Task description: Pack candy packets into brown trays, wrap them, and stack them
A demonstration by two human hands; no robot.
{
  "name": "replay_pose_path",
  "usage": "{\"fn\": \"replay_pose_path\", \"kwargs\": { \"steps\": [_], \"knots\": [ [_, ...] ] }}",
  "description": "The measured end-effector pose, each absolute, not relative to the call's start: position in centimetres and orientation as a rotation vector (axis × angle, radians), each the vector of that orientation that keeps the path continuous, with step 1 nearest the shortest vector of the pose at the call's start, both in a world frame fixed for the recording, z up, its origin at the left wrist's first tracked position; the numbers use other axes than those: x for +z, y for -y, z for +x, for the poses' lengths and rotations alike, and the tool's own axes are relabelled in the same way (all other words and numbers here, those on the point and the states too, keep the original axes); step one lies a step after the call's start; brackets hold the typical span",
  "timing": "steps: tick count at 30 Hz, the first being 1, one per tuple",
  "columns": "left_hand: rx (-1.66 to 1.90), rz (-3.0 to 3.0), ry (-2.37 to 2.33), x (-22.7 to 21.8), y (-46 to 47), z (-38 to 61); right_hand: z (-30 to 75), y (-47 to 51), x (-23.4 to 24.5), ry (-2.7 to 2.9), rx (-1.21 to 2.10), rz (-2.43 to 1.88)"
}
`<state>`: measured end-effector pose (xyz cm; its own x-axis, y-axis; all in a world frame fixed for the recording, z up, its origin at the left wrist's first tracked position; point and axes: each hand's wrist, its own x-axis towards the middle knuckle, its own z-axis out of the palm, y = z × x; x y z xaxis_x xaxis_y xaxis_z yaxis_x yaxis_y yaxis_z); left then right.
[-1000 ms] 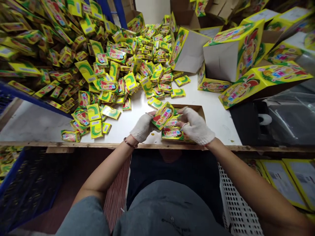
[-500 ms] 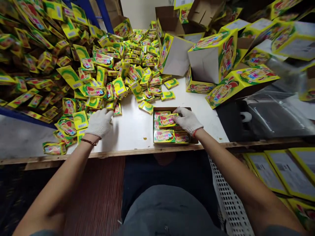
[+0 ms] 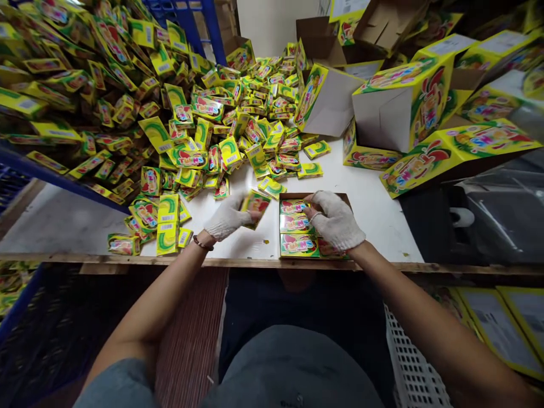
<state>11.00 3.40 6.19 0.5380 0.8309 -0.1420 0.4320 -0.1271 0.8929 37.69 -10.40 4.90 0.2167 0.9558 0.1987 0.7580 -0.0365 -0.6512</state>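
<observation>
L hand (image 3: 227,217) moved off pile (image 3: 191,157), grip closed on pack (image 3: 256,207) (R grip (image 3: 335,221) unclear), wht tabletop (image 3: 376,218), pale wall (image 3: 267,22)

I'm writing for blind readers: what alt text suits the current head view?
A white-gloved left hand holds a small yellow-green packet above a white table; the gloved right hand is over an open carton of similar packets. A heap of packets lies at left; larger printed boxes stand at right.
</observation>
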Motion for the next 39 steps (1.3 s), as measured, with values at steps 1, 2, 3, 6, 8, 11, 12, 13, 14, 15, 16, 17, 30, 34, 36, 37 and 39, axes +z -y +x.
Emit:
{"fn": "replay_pose_path", "kwargs": {
  "steps": [1,2,3,6,8,11,12,13,14,15,16,17,30,34,36,37,39],
  "knots": [
    [0.447,1.719,-0.96,6.9,-2.3,12.4,37.4,10.2,5.7,1.579,0.426,-1.766],
    [0.396,1.711,-0.876,7.5,-1.4,13.7,37.1,10.0,6.4,1.576,0.48,-1.7],
    [0.36,1.715,-0.806,8.0,-0.6,14.8,36.9,9.8,7.1,1.576,0.533,-1.64],
    [0.376,1.78,-0.691,8.6,0.3,17.1,37.0,9.2,7.7,1.529,0.64,-1.506],
    [0.469,1.766,-0.67,8.4,-0.1,17.7,37.6,9.0,7.2,1.416,0.712,-1.46],
    [0.567,1.694,-0.66,7.6,-0.6,17.9,38.2,8.9,6.0,1.201,0.761,-1.433],
    [0.605,1.653,-0.672,7.4,-0.4,18.1,38.2,8.9,5.6,1.121,0.734,-1.434],
    [0.662,1.594,-0.695,7.2,-0.1,18.3,37.9,9.0,5.4,1.043,0.706,-1.438],
    [0.738,1.517,-0.725,7.0,0.4,18.7,37.6,9.1,5.1,0.981,0.7,-1.445],
    [0.814,1.439,-0.752,6.8,1.0,19.2,37.1,9.3,5.0,0.95,0.72,-1.453],
    [0.871,1.383,-0.773,6.6,1.5,19.7,36.6,9.4,4.9,0.952,0.757,-1.464],
    [0.905,1.364,-0.787,6.4,2.0,20.1,36.1,9.6,4.9,0.976,0.789,-1.478],
    [0.418,2.178,-2.248,5.1,-4.2,0.2,41.6,4.3,6.1,1.855,0.653,-1.847],
    [0.223,1.931,-2.398,3.7,-3.3,-4.1,39.5,3.8,4.8,2.013,0.397,-2.01],
    [0.444,1.989,-2.242,2.9,-3.2,-4.5,38.6,4.2,4.5,2.03,0.226,-2.053],
    [0.583,2.017,-2.16,2.6,-3.2,-4.3,38.2,4.5,4.5,2.051,0.169,-2.058],
    [0.839,2.007,-2.04,2.4,-3.3,-3.1,37.7,5.2,4.6,2.126,0.103,-2.063]
  ]
}}
